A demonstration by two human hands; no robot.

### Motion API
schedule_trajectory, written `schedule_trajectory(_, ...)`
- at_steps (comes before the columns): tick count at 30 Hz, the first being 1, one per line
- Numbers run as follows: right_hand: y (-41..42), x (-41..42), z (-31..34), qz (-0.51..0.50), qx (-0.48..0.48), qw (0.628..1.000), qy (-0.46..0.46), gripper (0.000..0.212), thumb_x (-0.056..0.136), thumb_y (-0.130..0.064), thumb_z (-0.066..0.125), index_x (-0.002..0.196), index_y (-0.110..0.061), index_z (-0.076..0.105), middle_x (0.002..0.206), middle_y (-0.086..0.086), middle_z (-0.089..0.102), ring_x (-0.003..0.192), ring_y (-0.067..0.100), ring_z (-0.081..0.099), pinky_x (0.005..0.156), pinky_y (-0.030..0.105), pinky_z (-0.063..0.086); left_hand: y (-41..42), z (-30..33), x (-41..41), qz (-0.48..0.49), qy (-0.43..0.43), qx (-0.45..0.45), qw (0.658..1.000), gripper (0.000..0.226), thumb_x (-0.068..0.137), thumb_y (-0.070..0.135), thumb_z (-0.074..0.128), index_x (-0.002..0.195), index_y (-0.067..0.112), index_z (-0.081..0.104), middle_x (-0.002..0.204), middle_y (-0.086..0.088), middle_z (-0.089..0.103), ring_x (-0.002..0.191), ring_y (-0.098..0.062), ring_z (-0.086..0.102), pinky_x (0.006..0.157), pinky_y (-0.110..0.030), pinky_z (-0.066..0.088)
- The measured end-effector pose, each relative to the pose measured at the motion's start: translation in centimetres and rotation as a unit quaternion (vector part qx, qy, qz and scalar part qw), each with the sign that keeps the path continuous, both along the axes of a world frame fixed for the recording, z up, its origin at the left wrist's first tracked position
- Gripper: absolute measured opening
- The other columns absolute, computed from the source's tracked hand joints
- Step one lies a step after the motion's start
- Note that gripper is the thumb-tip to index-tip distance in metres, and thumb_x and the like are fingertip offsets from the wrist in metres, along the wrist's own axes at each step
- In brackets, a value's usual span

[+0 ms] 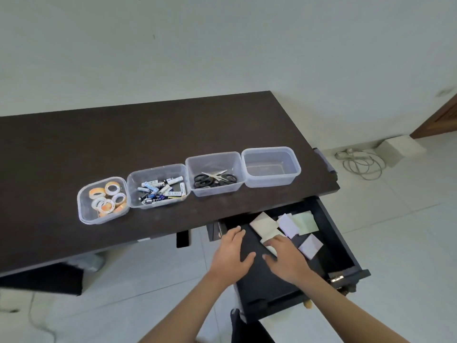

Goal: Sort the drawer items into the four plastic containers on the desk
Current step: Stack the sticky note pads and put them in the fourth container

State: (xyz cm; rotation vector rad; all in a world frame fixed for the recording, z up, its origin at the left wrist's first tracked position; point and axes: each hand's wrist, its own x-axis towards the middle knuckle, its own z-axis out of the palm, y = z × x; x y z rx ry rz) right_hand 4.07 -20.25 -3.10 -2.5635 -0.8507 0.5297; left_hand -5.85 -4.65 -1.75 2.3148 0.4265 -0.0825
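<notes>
Four clear plastic containers stand in a row on the dark desk. The leftmost container holds tape rolls, the second batteries, the third black scissors, and the fourth holds nothing. Below the desk's right end an open dark drawer contains several sticky-note pads: cream, lilac, green and another lilac pad. My left hand hovers flat over the drawer's left part. My right hand lies over a cream pad; whether its fingers grip the pad is unclear.
A white cable coil and a white box lie on the tiled floor to the right of the desk. The drawer's front panel sticks out toward me. A wooden door edge is at the far right.
</notes>
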Motion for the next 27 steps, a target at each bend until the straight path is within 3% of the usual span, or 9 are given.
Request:
schedule_trajectory(10,-6.3,5.8,-4.0,0.004,-0.087,0.994,0.073,0.043,0.089,-0.032,0.059,0.129,-0.019,0.052,0.130,0.001,0.047,0.122,0.018,0.046,0.095,0.031,0.048,-4.9,-4.1,5.6,0.028,0.123,-0.007,0.992,0.070,0.089,0.042,0.055,0.147,0.018,0.025,0.155,0.000,0.020,0.143,-0.018,0.019,0.114,-0.032,0.028)
schedule_trajectory(16,-6.4,12.4,-6.4,0.034,-0.099,0.993,0.048,0.052,0.089,-0.026,0.055,0.138,-0.018,0.041,0.138,0.005,0.040,0.125,0.023,0.040,0.092,0.035,0.048,-6.9,-6.9,12.2,0.038,0.181,0.064,0.981,0.078,0.084,0.047,0.059,0.146,0.020,0.021,0.157,-0.006,0.008,0.138,-0.028,0.022,0.108,-0.037,0.038)
schedule_trajectory(22,-4.5,17.9,-8.4,0.070,-0.128,0.988,0.058,0.077,0.083,-0.026,0.065,0.146,-0.024,0.023,0.144,0.006,0.030,0.128,0.031,0.035,0.096,0.042,0.046,-7.9,-9.9,15.9,0.043,0.258,0.086,0.961,0.096,0.076,0.053,0.068,0.149,0.033,0.007,0.158,-0.005,-0.003,0.146,-0.032,0.000,0.117,-0.046,0.024)
schedule_trajectory(27,-4.2,19.0,-10.2,0.108,-0.180,0.974,0.083,0.088,0.077,-0.032,0.072,0.147,-0.022,0.020,0.141,0.002,0.031,0.126,0.031,0.031,0.090,0.039,0.048,-9.8,-11.5,15.2,0.056,0.286,0.092,0.952,0.086,0.082,0.032,0.068,0.147,0.039,0.011,0.158,0.002,-0.015,0.146,-0.029,-0.001,0.118,-0.045,0.021)
